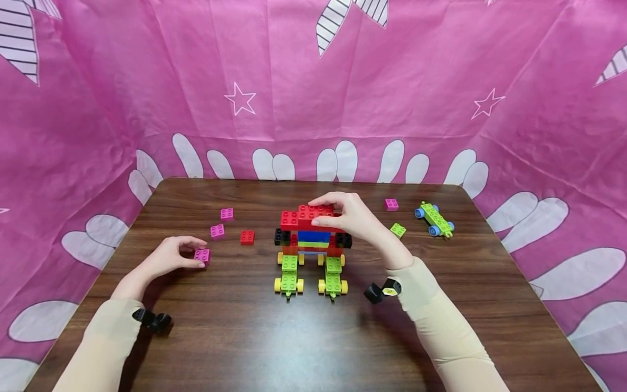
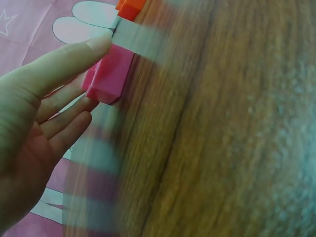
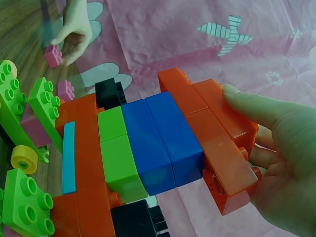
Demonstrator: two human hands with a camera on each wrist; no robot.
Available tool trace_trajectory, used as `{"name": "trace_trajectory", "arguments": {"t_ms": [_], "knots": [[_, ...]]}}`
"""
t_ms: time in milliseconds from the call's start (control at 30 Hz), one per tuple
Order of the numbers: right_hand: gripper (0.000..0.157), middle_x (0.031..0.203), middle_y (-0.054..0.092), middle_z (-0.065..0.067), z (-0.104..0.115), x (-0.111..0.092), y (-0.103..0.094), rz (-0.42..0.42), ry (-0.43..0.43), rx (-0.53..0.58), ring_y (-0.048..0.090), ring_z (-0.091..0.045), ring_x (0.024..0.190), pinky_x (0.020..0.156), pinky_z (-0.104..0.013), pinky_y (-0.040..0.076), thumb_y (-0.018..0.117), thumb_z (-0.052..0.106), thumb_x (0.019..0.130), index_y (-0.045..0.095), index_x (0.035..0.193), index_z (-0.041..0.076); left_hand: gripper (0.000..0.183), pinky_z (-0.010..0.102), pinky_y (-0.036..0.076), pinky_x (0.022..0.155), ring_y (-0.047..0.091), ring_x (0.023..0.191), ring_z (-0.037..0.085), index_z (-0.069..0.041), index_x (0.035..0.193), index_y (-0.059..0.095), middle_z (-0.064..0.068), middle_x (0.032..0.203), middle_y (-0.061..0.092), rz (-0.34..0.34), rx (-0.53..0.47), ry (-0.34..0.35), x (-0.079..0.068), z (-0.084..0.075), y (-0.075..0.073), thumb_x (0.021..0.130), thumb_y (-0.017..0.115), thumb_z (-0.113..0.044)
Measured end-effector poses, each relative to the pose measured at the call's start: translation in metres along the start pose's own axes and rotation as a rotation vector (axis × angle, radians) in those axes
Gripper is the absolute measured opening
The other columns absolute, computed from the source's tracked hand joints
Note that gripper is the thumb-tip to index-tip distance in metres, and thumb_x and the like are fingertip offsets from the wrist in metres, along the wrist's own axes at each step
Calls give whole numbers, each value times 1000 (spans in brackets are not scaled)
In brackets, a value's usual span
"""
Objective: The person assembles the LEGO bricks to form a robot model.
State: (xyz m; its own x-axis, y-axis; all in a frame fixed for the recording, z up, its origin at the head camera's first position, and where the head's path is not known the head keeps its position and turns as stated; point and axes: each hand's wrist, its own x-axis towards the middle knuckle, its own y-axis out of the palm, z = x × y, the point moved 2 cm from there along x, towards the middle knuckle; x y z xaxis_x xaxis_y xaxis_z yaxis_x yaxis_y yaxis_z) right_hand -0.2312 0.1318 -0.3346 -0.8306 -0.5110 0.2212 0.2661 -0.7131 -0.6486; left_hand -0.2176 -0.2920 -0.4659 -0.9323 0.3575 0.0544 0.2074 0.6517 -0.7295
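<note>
On the left side of the table my left hand (image 1: pixel 168 255) pinches a pink two-by-two brick (image 1: pixel 202 256) between thumb and fingers. The left wrist view shows the thumb against this brick (image 2: pixel 113 74), its studs facing the fingers. At the centre stands a built block figure of red, blue, green and black bricks (image 1: pixel 313 237) on lime wheeled bases (image 1: pixel 289 281) with yellow wheels. My right hand (image 1: pixel 350 215) grips the red brick (image 1: pixel 315 213) at its top, thumb on the near side. In the right wrist view, blue bricks (image 3: pixel 160 143) make up the figure's middle.
Left of the figure lie two more pink bricks, one farther back (image 1: pixel 227 214), and a red brick (image 1: pixel 247 237). Right of it are a pink brick (image 1: pixel 391 204), a lime brick (image 1: pixel 398 230) and a lime wheeled base (image 1: pixel 435 219) with blue wheels. Pink cloth (image 1: pixel 294 81) surrounds the table.
</note>
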Motion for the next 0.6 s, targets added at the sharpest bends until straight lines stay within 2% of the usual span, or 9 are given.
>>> {"name": "trace_trajectory", "arguments": {"t_ms": [200, 367, 600], "knots": [[37, 113, 70, -5, -1, 0, 0, 2, 1, 4, 62, -17, 91, 78, -33, 53, 77, 21, 82, 70, 117, 11, 50, 22, 51, 85, 62, 95, 2, 2, 114, 67, 15, 107, 70, 21, 12, -6, 0, 2, 1, 73, 84, -22], [37, 112, 70, -5, 0, 0, 1, -3, -8, 10, 62, -17, 89, 76, -33, 53, 77, 21, 82, 70, 117, 11, 49, 18, 51, 82, 63, 94, 3, 4, 114, 67, 18, 107, 70, 42, -7, -8, 1, 4, 3, 74, 84, -19], [38, 113, 70, -7, 1, -1, 0, -8, -8, 11, 62, -18, 92, 77, -32, 52, 77, 20, 82, 70, 117, 9, 45, 20, 52, 77, 62, 90, 1, 4, 112, 67, 17, 105, 70, 48, -21, -6, 1, 1, 3, 75, 83, -17]]}}
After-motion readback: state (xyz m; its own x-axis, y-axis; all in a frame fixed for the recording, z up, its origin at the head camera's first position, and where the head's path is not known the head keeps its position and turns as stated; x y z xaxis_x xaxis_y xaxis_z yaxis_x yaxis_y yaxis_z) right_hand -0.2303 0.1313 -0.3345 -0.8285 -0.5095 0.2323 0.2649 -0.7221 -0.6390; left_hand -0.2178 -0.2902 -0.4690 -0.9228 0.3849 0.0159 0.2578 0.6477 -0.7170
